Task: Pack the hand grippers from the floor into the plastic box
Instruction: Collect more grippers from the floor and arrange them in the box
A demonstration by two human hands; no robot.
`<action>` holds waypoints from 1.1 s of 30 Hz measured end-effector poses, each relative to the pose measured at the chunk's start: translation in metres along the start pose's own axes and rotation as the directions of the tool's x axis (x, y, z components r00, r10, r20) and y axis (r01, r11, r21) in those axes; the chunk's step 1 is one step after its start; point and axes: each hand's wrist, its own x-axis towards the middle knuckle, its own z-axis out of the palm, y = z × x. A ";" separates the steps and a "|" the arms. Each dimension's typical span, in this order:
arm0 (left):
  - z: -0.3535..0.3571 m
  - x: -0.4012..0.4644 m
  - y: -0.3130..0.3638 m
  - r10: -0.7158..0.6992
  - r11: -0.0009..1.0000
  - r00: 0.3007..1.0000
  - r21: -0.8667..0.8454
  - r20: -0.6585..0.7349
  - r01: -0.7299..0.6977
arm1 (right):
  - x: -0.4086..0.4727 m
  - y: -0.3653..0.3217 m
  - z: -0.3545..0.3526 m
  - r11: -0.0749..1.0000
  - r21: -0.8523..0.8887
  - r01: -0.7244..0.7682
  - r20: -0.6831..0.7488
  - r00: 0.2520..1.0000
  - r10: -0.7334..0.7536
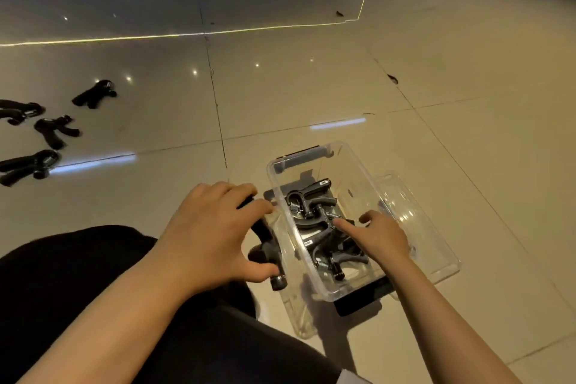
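The packing looks partly done: several hand grippers (pixel 318 227) already lie tangled in the plastic box (pixel 352 171), while four more (pixel 46 131) remain on the floor (pixel 311 87), well apart from the box on its far left side. The left hand (pixel 215 227) curls round another hand gripper (pixel 268 246) just outside the box's left wall, not yet in. The right hand (pixel 383 237) reaches inside the box with fingers loosely extended, its fingertips touching the packed pile and holding nothing. The box's far end looks free. A clear lid (pixel 436 243) lies beside the box's right wall, and a dark-clothed leg (pixel 78 274) sits near its left.
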 end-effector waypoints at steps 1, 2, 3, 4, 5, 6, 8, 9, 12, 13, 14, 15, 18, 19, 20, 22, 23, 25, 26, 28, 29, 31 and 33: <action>0.005 0.005 -0.006 0.007 0.999 1.000 0.031 0.023 -0.007 | 0.007 0.000 0.005 1.000 -0.015 -0.006 0.019 1.000 0.007; 0.008 0.008 -0.011 -0.002 0.999 0.999 0.039 0.040 0.001 | 0.012 0.000 0.009 0.999 -0.035 -0.021 0.049 0.999 0.022; 0.011 0.011 -0.017 -0.022 0.999 0.998 0.029 0.051 0.021 | 0.019 0.001 0.014 0.998 -0.052 -0.035 0.083 0.996 0.039; 0.013 0.013 -0.022 -0.043 0.999 0.997 0.017 0.060 0.042 | 0.026 0.001 0.019 0.997 -0.064 -0.049 0.119 0.991 0.056; 0.015 0.014 -0.028 -0.053 0.999 0.997 0.016 0.059 0.052 | 0.034 0.001 0.025 0.995 -0.076 -0.065 0.159 0.984 0.077; 0.017 0.014 -0.032 -0.052 0.998 0.996 0.025 0.068 0.050 | 0.041 0.001 0.030 0.993 -0.078 -0.085 0.202 0.974 0.099; 0.020 0.014 -0.036 -0.035 0.999 0.996 0.034 0.077 0.032 | 0.053 0.006 0.040 0.986 -0.046 -0.160 0.287 0.943 0.166; 0.021 0.015 -0.037 -0.033 0.999 0.997 0.026 0.072 0.031 | 0.058 0.009 0.043 0.977 -0.009 -0.212 0.315 0.927 0.204; 0.020 0.019 -0.032 -0.029 1.000 0.998 0.008 0.051 0.029 | 0.071 0.021 0.044 0.963 0.019 -0.269 0.307 0.918 0.250; 0.020 0.021 -0.031 -0.017 1.000 0.999 -0.002 0.041 0.017 | 0.075 0.024 0.043 0.966 -0.018 -0.256 0.290 0.924 0.250; 0.020 0.024 -0.030 -0.005 1.000 0.999 -0.010 0.033 0.006 | 0.079 0.028 0.042 0.970 -0.062 -0.234 0.273 0.931 0.242; 0.020 0.025 -0.029 0.004 1.000 1.000 -0.014 0.024 -0.003 | 0.081 0.030 0.042 0.971 -0.104 -0.214 0.267 0.935 0.235; 0.022 0.033 -0.026 0.014 1.000 1.000 -0.009 0.010 -0.014 | 0.088 0.037 0.044 0.971 -0.211 -0.113 0.251 0.954 0.166; 0.023 0.035 -0.026 0.018 1.000 1.000 -0.009 0.009 -0.018 | 0.089 0.038 0.044 0.966 -0.251 -0.067 0.241 0.962 0.129; 0.024 0.038 -0.025 0.020 1.000 1.000 -0.013 0.012 -0.020 | 0.090 0.039 0.046 0.957 -0.288 -0.018 0.232 0.969 0.088; 0.025 0.041 -0.025 0.026 1.000 0.999 -0.012 0.028 -0.026 | 0.089 0.042 0.050 0.942 -0.328 0.068 0.232 0.973 0.010; 0.025 0.042 -0.025 0.030 1.000 0.999 -0.005 0.034 -0.030 | 0.089 0.044 0.052 0.933 -0.344 0.105 0.241 0.970 -0.021; 0.026 0.042 -0.025 0.032 0.999 0.999 -0.004 0.029 -0.032 | 0.085 0.045 0.058 0.899 -0.402 0.174 0.264 0.962 -0.069; 0.027 0.041 -0.026 0.026 1.000 0.999 -0.016 0.024 -0.025 | 0.084 0.046 0.061 0.877 -0.433 0.210 0.272 0.958 -0.094; 0.028 0.038 -0.028 0.004 0.999 1.000 -0.038 0.023 -0.004 | 0.083 0.047 0.070 0.813 -0.494 0.308 0.293 0.939 -0.177; 0.029 0.037 -0.030 -0.005 0.999 1.000 -0.044 0.024 0.006 | 0.084 0.049 0.075 0.758 -0.532 0.377 0.316 0.919 -0.236; 0.031 0.032 -0.034 -0.027 0.998 0.999 -0.059 0.034 0.029 | 0.087 0.053 0.082 0.648 -0.579 0.495 0.374 0.867 -0.329; 0.033 0.028 -0.040 -0.052 0.996 0.998 -0.071 0.041 0.055 | 0.091 0.055 0.086 0.587 -0.601 0.542 0.418 0.840 -0.346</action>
